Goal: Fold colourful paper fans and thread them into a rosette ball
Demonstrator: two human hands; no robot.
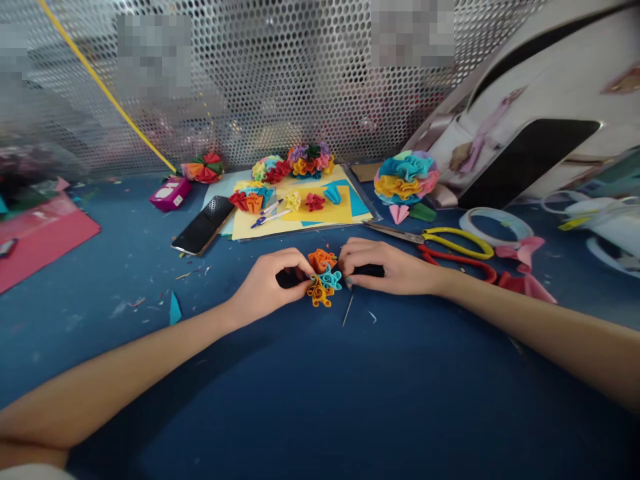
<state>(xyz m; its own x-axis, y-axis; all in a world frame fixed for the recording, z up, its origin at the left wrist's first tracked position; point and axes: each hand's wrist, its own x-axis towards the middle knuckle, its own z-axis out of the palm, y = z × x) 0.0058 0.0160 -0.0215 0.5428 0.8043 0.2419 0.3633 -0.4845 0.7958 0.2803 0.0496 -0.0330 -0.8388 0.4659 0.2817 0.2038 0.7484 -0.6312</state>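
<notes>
A small cluster of curled paper flowers (324, 279) in orange, turquoise and mustard is held just above the blue table. My left hand (273, 280) pinches its left side between thumb and fingertips. On the other side, my right hand (373, 265) is closed, with bent fingers and thumb close against the cluster's right edge. What lies in that pinch is hidden. A thin needle (348, 311) slants down from just below the right thumb; whether the hand holds it I cannot tell.
Yellow-and-red-handled scissors (457, 243) and a tape roll (495, 227) lie to the right. Behind are a phone (205, 225), paper sheets (320, 212) with small flowers and pens, and a finished paper ball (406, 178). A perforated metal screen (300, 73) and a white bag (540, 80) border the table.
</notes>
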